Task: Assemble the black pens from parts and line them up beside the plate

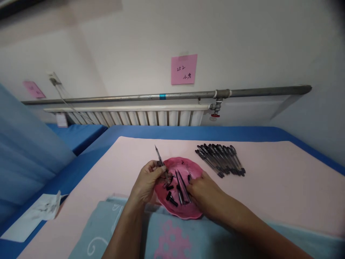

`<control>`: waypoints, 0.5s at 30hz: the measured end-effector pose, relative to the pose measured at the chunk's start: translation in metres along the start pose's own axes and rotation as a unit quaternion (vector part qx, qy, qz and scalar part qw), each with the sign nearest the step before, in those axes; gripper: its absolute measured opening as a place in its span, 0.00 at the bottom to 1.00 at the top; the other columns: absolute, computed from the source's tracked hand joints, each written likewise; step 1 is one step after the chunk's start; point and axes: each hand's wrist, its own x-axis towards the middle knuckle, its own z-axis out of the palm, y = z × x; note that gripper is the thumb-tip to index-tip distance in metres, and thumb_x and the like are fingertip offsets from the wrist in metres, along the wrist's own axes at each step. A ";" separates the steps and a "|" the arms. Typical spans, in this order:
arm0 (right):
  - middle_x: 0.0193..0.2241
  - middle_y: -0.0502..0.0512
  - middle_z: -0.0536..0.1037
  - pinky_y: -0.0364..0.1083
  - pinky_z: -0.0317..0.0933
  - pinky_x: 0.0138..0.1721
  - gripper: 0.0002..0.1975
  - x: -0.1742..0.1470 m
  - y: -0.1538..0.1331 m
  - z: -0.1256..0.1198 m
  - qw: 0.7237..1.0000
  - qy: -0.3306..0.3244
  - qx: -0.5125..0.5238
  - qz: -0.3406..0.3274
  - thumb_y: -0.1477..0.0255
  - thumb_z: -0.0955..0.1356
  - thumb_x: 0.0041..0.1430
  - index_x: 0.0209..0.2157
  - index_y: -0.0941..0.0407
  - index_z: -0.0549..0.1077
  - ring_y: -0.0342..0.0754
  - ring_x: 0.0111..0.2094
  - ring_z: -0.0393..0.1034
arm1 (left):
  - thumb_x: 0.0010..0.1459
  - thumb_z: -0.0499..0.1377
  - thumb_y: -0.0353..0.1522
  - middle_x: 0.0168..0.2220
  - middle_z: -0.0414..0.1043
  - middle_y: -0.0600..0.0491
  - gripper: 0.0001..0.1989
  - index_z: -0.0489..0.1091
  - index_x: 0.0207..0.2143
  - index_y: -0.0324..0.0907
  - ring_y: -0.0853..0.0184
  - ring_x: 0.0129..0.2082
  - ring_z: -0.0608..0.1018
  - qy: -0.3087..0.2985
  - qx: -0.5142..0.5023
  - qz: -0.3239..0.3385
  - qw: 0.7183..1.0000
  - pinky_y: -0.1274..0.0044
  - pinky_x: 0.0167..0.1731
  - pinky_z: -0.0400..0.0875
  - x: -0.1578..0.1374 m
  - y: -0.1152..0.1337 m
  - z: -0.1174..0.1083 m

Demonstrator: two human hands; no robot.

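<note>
Pinching a pen (159,155) with left hand (146,181), right hand (204,191) curled over plate (194,167).

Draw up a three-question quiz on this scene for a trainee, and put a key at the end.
1. Which thing does the left grip hold: (a) a spoon, (b) a slim pen part, (c) a pair of scissors?
2. Fill in, as seen in the picture: the group of pens lies to the ____ of the pink dish.
3. True or false: the right grip is at the right side of the pink dish.

Key: 1. b; 2. right; 3. true.
</note>
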 end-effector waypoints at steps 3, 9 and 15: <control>0.12 0.50 0.69 0.46 0.55 0.25 0.11 -0.001 -0.001 0.004 0.997 -0.068 -0.024 -0.029 0.84 0.65 0.37 0.13 0.54 0.66 0.44 0.16 0.61 | 0.39 0.68 0.33 0.22 0.72 0.54 0.15 0.65 0.27 0.37 0.68 0.24 0.77 -0.007 -0.016 0.009 1.000 0.79 0.24 0.72 0.001 -0.002 -0.001; 0.26 0.52 0.74 0.44 0.59 0.26 0.08 0.010 -0.016 -0.018 0.996 -0.029 0.075 0.032 0.79 0.61 0.49 0.27 0.54 0.68 0.46 0.26 0.67 | 0.42 0.67 0.32 0.26 0.75 0.51 0.15 0.64 0.30 0.39 0.67 0.27 0.78 -0.005 -0.072 -0.015 0.997 0.79 0.25 0.73 -0.002 -0.002 0.003; 0.28 0.48 0.73 0.41 0.62 0.27 0.11 0.015 -0.020 -0.016 0.952 -0.019 0.276 0.129 0.81 0.62 0.46 0.33 0.54 0.66 0.42 0.26 0.67 | 0.43 0.67 0.30 0.26 0.75 0.52 0.15 0.64 0.31 0.40 0.69 0.25 0.78 -0.009 -0.127 -0.015 0.992 0.81 0.25 0.72 -0.003 -0.008 0.012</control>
